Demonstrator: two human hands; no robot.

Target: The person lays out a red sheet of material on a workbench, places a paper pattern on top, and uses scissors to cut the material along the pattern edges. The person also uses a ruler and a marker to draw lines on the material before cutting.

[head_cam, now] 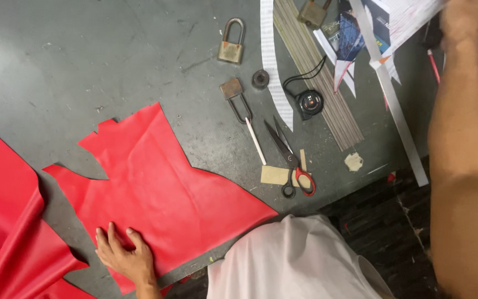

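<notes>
head view: the left hand (125,256) lies flat, fingers spread, palm down on the near edge of a red sheet (161,188), gripping nothing. up and right of it lie scissors (291,160), a white pen (255,141) and two padlocks (231,41). the right hand (463,16), far up right, touches papers (410,19); its grip i cannot tell.

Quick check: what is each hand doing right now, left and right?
Left hand: open, fingers flat on the red leather piece.
Right hand: raised at the white printed paper; grip cannot be told.
</notes>
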